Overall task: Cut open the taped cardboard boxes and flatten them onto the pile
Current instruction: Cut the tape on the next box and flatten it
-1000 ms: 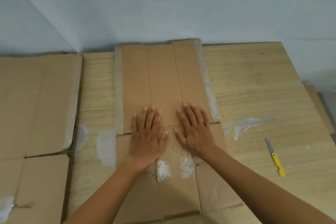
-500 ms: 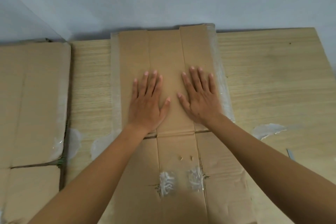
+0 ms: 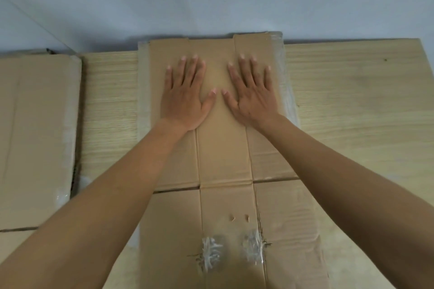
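Observation:
A flattened brown cardboard box (image 3: pixel 224 162) lies lengthwise on the wooden table (image 3: pixel 357 105), its far flaps edged with clear tape and reaching the wall. My left hand (image 3: pixel 185 96) and my right hand (image 3: pixel 252 94) lie side by side, palms down with fingers spread straight, pressing on the far flaps of the box. Two torn patches of tape (image 3: pixel 211 256) show on the near panel. A second flattened cardboard piece (image 3: pixel 35 138) lies at the left edge of the table.
A grey wall runs along the far edge of the table, meeting another wall in the corner at the far left. Bare wood shows to the right of the box and in a strip (image 3: pixel 108 112) between the two cardboard pieces.
Both hands have slid away from me along the box, from its middle crease up to the far flaps. The view has followed forward, and the yellow knife at the right has left the frame.

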### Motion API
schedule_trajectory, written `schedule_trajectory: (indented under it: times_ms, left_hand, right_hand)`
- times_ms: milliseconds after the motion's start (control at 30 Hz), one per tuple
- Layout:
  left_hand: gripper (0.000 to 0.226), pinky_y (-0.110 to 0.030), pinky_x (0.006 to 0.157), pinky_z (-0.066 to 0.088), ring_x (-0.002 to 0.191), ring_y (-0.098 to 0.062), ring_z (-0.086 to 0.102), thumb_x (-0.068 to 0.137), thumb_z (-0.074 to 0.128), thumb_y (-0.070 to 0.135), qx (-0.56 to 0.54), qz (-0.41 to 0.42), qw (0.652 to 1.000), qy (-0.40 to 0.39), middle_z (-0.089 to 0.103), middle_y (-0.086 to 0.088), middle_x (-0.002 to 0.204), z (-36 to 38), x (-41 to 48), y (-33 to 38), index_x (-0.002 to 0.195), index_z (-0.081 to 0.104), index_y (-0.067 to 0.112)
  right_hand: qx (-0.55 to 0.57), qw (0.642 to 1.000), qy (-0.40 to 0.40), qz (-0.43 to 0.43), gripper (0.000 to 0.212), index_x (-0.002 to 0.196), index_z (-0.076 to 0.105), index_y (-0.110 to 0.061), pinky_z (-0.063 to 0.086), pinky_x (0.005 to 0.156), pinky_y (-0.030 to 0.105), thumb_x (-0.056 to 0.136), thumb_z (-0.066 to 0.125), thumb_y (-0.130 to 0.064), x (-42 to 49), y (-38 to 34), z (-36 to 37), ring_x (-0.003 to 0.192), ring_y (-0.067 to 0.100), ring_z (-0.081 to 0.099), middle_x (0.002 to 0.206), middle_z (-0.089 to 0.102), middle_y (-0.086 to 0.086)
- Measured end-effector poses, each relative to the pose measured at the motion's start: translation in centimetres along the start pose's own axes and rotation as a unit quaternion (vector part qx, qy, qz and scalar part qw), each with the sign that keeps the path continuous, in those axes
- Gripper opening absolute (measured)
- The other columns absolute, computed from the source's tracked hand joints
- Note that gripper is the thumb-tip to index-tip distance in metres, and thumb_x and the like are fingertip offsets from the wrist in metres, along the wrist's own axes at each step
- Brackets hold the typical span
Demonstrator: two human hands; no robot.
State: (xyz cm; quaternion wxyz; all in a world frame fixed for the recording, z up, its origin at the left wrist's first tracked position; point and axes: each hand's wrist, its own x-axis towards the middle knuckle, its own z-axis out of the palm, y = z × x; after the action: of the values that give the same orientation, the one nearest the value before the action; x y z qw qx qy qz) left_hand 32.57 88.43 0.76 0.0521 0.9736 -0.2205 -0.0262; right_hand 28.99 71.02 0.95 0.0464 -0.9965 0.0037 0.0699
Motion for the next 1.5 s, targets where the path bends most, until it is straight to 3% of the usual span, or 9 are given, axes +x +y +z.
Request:
schedule_trajectory:
  times_ms: [233,433,600,767,1000,1067,1200,1367,1500]
  left_hand:
    - [0.070,-0.047,0.118,-0.008,0.148,-0.024,-0.007,0.099,0.023,0.052,0.005,-0.024,0.998,-0.056,-0.003,-0.005,0.162,-0.8,0.1,0.6,0.154,0.003,0.014]
    - [0.068,-0.043,0.119,-0.007,0.148,-0.026,-0.003,0.099,0.018,0.050,-0.061,0.000,0.995,-0.074,0.003,-0.011,0.161,-1.5,-7.7,3.3,0.152,0.012,0.008]
    - [0.066,-0.049,0.116,0.008,0.147,-0.028,0.011,0.098,0.021,0.048,-0.044,0.024,0.998,-0.025,0.018,-0.013,0.158,0.5,-17.2,4.7,0.150,0.023,0.007]
    - [0.064,-0.051,0.115,0.013,0.148,-0.025,0.012,0.097,0.023,0.047,-0.035,0.009,0.999,-0.023,0.017,-0.008,0.159,0.8,-19.3,5.0,0.151,0.025,0.012]
    - [0.069,-0.041,0.119,-0.007,0.147,-0.015,-0.012,0.095,0.015,0.055,-0.072,-0.004,0.996,-0.048,-0.001,0.000,0.161,-0.2,-19.3,4.5,0.153,0.005,0.018]
    - [0.069,-0.034,0.118,-0.014,0.147,-0.016,-0.013,0.097,0.027,0.049,-0.148,-0.090,0.984,-0.038,-0.002,-0.001,0.162,-1.1,-20.0,3.7,0.154,0.006,0.015]
    - [0.066,-0.038,0.120,-0.002,0.148,-0.023,-0.005,0.100,0.042,0.029,-0.245,-0.282,0.928,-0.008,0.002,-0.012,0.161,-2.6,-22.8,1.9,0.151,0.010,0.003]
    - [0.058,-0.031,0.120,0.011,0.147,-0.019,0.011,0.100,0.040,0.012,-0.384,-0.297,0.874,0.004,0.014,-0.007,0.159,-3.6,-24.9,3.1,0.152,0.014,0.007]
    - [0.056,-0.031,0.115,0.022,0.143,-0.022,0.026,0.098,0.039,0.003,-0.438,-0.314,0.841,0.035,0.027,-0.008,0.156,-4.8,-26.2,3.3,0.151,0.020,0.007]
  right_hand:
    - [-0.003,0.998,-0.054,0.019,0.064,0.151,-0.008,-0.025,-0.012,0.116,0.049,0.098,0.012,-0.054,-0.2,-0.7,-1.2,0.145,0.025,-0.018,0.159,-0.016,0.005]
    - [0.051,0.998,-0.040,0.006,0.066,0.152,0.011,-0.020,-0.007,0.117,0.045,0.097,0.011,-0.057,-7.8,-2.6,-0.8,0.147,0.026,-0.006,0.160,-0.001,0.010]
    - [0.050,0.998,0.032,0.001,0.064,0.149,0.021,-0.017,0.008,0.114,0.050,0.099,0.010,-0.054,-16.9,-3.7,2.5,0.145,0.028,0.012,0.157,0.016,0.013]
    - [0.033,0.999,0.021,0.013,0.064,0.151,0.017,-0.018,0.008,0.114,0.052,0.098,0.007,-0.053,-18.6,-4.2,2.5,0.145,0.028,0.013,0.158,0.014,0.012]
    - [0.035,0.999,-0.016,-0.010,0.069,0.151,0.012,-0.021,-0.005,0.116,0.045,0.094,0.003,-0.058,-18.5,-3.4,1.9,0.146,0.024,-0.001,0.159,0.007,0.010]
    - [0.069,0.997,-0.027,0.025,0.072,0.152,0.010,-0.023,-0.012,0.116,0.041,0.090,0.005,-0.059,-19.0,-2.1,1.0,0.146,0.024,-0.013,0.159,-0.005,0.010]
    - [0.146,0.970,0.011,0.193,0.056,0.149,0.021,-0.012,0.000,0.116,0.048,0.099,0.037,-0.032,-22.0,0.5,-0.5,0.145,0.038,-0.001,0.157,0.003,0.023]
    - [0.226,0.952,0.041,0.202,0.047,0.140,0.039,-0.003,0.033,0.104,0.047,0.095,0.047,-0.015,-24.7,1.1,-0.9,0.128,0.038,0.039,0.136,0.046,0.022]
    - [0.272,0.935,0.028,0.224,0.049,0.143,0.033,-0.005,0.038,0.091,0.043,0.097,0.045,-0.015,-26.0,1.7,-1.9,0.111,0.041,0.048,0.125,0.047,0.026]
